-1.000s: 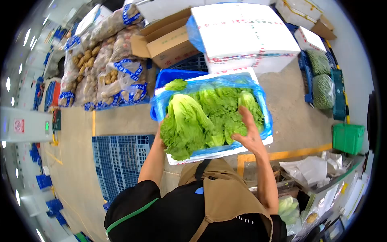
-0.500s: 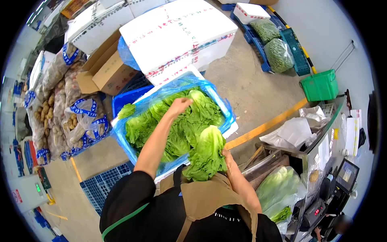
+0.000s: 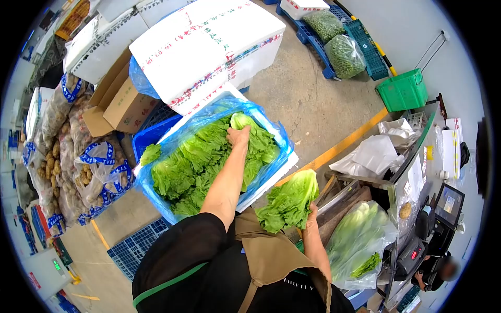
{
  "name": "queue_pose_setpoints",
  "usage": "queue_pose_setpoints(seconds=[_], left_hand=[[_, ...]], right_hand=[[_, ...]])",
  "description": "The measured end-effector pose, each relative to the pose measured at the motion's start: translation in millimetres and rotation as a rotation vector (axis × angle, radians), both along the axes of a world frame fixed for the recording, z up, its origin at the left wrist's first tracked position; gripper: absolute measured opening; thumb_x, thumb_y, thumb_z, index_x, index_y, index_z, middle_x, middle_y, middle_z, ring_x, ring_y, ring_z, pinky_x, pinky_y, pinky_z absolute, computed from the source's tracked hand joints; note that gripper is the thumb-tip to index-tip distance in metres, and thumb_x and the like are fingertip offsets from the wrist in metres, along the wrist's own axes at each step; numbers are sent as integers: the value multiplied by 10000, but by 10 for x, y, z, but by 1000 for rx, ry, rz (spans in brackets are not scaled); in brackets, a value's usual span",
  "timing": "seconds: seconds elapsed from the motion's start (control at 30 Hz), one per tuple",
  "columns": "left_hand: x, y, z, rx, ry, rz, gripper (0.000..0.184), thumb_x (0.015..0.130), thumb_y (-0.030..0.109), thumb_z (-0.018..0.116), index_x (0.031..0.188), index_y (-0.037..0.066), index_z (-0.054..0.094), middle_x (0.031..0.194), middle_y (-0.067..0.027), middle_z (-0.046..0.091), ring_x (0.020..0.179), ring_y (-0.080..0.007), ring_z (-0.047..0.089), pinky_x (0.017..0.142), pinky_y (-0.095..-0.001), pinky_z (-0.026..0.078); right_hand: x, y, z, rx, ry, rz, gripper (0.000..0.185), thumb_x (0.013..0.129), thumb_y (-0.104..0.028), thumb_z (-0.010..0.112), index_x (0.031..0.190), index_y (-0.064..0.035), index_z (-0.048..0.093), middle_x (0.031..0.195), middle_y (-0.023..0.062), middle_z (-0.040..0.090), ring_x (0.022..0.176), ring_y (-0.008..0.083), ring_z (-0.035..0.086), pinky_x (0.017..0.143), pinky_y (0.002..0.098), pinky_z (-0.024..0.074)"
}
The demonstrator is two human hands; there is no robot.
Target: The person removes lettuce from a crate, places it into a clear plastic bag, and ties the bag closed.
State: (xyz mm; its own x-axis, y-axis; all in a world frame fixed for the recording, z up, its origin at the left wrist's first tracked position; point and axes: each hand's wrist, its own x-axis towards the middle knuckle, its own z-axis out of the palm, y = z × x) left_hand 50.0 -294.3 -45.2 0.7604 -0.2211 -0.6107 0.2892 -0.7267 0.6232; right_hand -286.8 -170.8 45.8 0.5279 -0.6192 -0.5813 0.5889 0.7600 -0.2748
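My left hand [image 3: 238,136] reaches into the lined foam box [image 3: 288,158], its fingers curled against the pale base of a lettuce head [image 3: 240,120]. More leafy green lettuce [image 3: 182,167] fills this box, inside a blue plastic liner [image 3: 284,141]. To the right of the box, my right hand [image 3: 311,215] grips another lettuce head [image 3: 292,201] and holds it up in front of my body. Some of the fingers of both hands are hidden by leaves.
Behind the box stands a large white foam box [image 3: 209,47]. Mesh sacks of potatoes [image 3: 68,161] and an open cardboard carton [image 3: 128,107] are on the left. At right are a bag of lettuce [image 3: 360,240], a metal-edged bench [image 3: 389,190] and a green bin [image 3: 402,89].
My left hand has come against the pale-based lettuce head in the box. My right hand has moved right with its lettuce, away from the box edge. The view has shifted.
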Motion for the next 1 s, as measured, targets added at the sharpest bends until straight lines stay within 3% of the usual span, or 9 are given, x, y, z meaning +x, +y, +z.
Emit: queue_pose_setpoints(seconds=[0.1, 0.23, 0.33, 0.4, 0.53, 0.67, 0.73, 0.87, 1.0], left_hand=[[53, 153, -219, -283, 63, 103, 789, 652, 253, 788, 1281, -39, 412, 1215, -217, 529, 1115, -329, 530, 961, -412, 403], [17, 474, 51, -631, 147, 66, 758, 663, 155, 781, 1281, -57, 396, 1207, -184, 532, 1110, -259, 534, 950, -350, 418], [-26, 718, 602, -913, 153, -78, 782, 688, 153, 763, 1313, -69, 348, 1268, -185, 482, 1133, -255, 516, 996, -354, 397], [6, 804, 1038, -912, 205, -252, 796, 692, 178, 762, 1317, -81, 341, 1265, -192, 482, 1145, -261, 509, 1001, -359, 394], [-15, 933, 1750, -855, 321, -532, 850, 671, 270, 782, 1308, -105, 362, 1233, -208, 507, 1152, -282, 506, 1003, -370, 392], [-208, 1070, 2203, -742, 382, -699, 799, 771, 359, 734, 1313, -106, 376, 1276, -255, 480, 1209, -303, 468, 1029, -389, 366], [-274, 1116, 2324, -680, 374, -822, 674, 890, 395, 608, 1318, -84, 401, 1323, -264, 460, 1252, -318, 444, 1037, -401, 363], [-447, 1158, 2451, -540, 202, -1082, 506, 947, 316, 515, 1278, -63, 469, 1283, -223, 523, 1195, -311, 504, 1012, -404, 390], [-707, 1093, 2465, -479, -2, -1262, 484, 936, 271, 519, 1282, -63, 466, 1264, -228, 541, 1184, -316, 514, 1009, -389, 394]], right_hand=[[-77, -129, -51, -67, -14, 31, 634, 635, -162, 725, 1219, 2, 538, 1115, 139, 635, 995, 298, 627, 877, 426, 525], [-75, -334, 179, -222, 133, 27, 701, 610, -142, 716, 1254, 18, 493, 1131, 141, 625, 1000, 306, 625, 891, 423, 516], [159, -527, 604, -332, 91, 136, 870, 554, -175, 726, 1339, 12, 400, 1264, 159, 541, 1145, 305, 544, 997, 437, 443], [372, -650, 894, -426, 105, 189, 1033, 514, -225, 757, 1418, -5, 307, 1375, 163, 452, 1259, 312, 454, 1071, 444, 369], [791, -793, 1408, -664, 55, 229, 1128, 469, -249, 825, 1439, -49, 285, 1411, 159, 410, 1280, 326, 430, 1084, 445, 358], [294, -859, 458, -358, -72, 389, 1039, 506, -168, 823, 1403, 1, 326, 1381, 166, 438, 1205, 331, 505, 1029, 460, 418], [246, -700, 379, -258, -92, 393, 1039, 503, -167, 826, 1401, -1, 331, 1374, 165, 445, 1202, 332, 507, 1028, 459, 419], [237, -415, 378, -202, -106, 338, 1038, 497, -165, 831, 1397, -4, 339, 1360, 162, 458, 1196, 332, 512, 1027, 457, 420], [170, -246, 438, -219, -117, 264, 1037, 491, -163, 836, 1393, -7, 348, 1346, 159, 472, 1191, 333, 517, 1025, 456, 421]])
